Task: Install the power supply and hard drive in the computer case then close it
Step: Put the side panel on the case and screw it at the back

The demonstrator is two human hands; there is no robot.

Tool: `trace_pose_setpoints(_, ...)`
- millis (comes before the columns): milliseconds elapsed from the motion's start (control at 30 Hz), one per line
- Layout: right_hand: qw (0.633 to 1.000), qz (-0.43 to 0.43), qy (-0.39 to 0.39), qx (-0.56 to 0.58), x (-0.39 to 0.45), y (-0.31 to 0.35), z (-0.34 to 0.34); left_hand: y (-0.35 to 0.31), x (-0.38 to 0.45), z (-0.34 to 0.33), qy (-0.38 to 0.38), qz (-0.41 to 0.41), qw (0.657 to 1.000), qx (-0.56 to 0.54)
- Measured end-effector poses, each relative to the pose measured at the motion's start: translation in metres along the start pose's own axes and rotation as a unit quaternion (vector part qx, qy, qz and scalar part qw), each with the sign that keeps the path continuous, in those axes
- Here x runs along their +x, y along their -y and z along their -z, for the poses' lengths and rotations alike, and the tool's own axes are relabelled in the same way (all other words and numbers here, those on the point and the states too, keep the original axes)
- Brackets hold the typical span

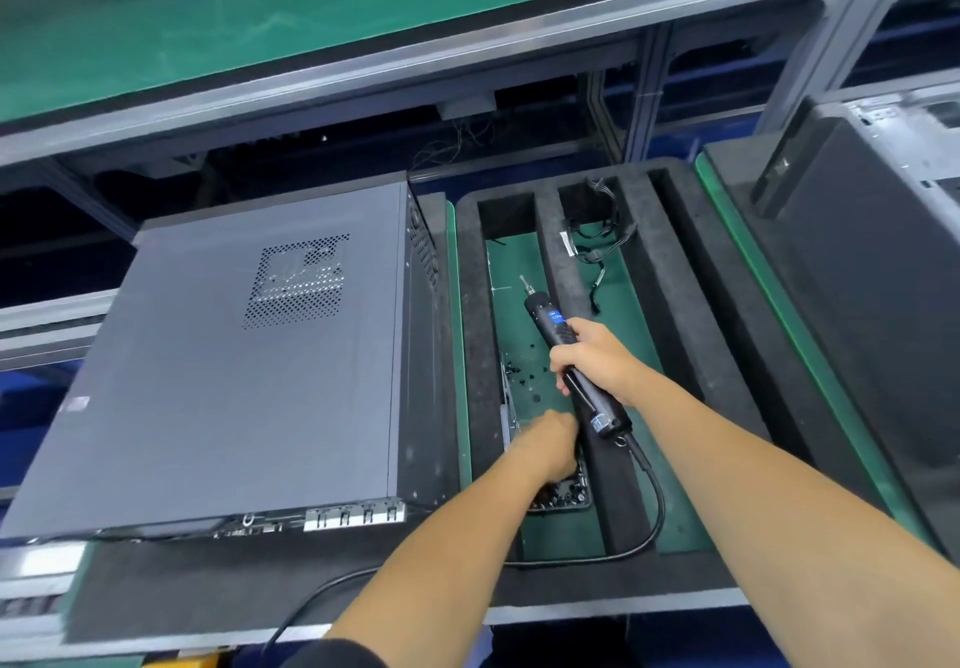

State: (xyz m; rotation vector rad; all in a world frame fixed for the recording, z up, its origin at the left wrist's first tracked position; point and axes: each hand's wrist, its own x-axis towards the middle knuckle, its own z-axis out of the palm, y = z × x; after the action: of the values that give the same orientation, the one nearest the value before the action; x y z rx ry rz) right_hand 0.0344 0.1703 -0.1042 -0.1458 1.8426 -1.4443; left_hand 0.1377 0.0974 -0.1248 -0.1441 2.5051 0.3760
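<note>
A grey computer case (223, 366) lies on its side at the left, its vented side panel on top and closed. My right hand (597, 361) grips a black electric screwdriver (550, 319), bit pointing away, over the foam tray. My left hand (550, 446) reaches down into a small black dish of screws (563, 498); its fingertips are hidden, curled downward among the screws.
A black foam tray (472, 335) with long slots sits right of the case; loose screws and a cable bundle (597, 246) lie in it. The screwdriver's cord (657, 506) loops toward me. Another dark case (872, 272) stands at the right. A shelf runs overhead.
</note>
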Motion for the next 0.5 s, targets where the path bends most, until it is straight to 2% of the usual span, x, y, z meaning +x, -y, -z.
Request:
trace_pose_setpoints(233, 1.000, 0.003, 0.002, 0.005, -0.001, -0.001, 0.000, -0.003, 0.000, -0.007, 0.012, 0.009, 1.000, -0.020)
trace_pose_setpoints(500, 1.000, 0.003, 0.007, 0.010, -0.001, 0.001, 0.000, -0.001, -0.002, -0.021, -0.012, -0.013, 0.997, 0.076)
